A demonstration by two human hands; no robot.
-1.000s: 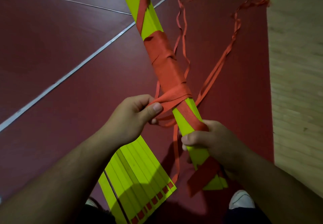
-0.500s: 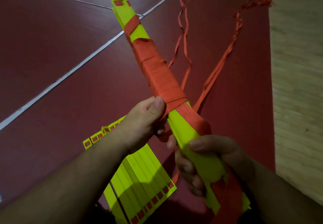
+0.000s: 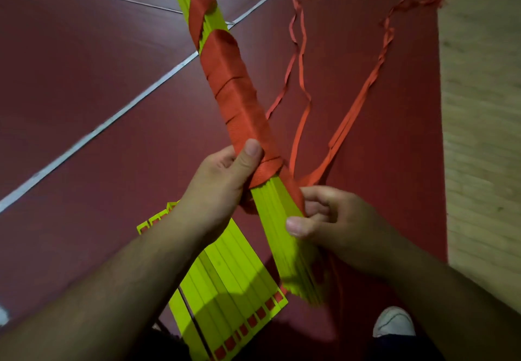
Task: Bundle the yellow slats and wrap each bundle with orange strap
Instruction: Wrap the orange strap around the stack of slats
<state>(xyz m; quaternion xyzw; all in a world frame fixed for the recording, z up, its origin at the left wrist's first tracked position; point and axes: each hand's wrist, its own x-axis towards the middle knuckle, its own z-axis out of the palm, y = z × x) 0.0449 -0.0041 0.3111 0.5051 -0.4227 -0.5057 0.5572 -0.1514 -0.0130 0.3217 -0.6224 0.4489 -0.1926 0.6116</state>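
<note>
While spare slats (image 3: 225, 270) lie fanned on the floor (image 3: 84, 78) nearest me, my right hand (image 3: 335, 219) clasps the bundle (image 3: 270, 219) just below the orange strap (image 3: 236, 93). My left hand (image 3: 220, 183) grips the wrap's lower edge. Wrapping looks midway; the next turn needs tension. Loose straps (image 3: 352, 115) lie beyond.

Single view: wide-angle camera worn on the head, facing forward and steeply down. Close range: left hand (image 3: 222, 180) and right hand (image 3: 335, 219) mid-frame, red floor (image 3: 84, 78) beyond, white shoe (image 3: 393, 322) at the lower edge.
</note>
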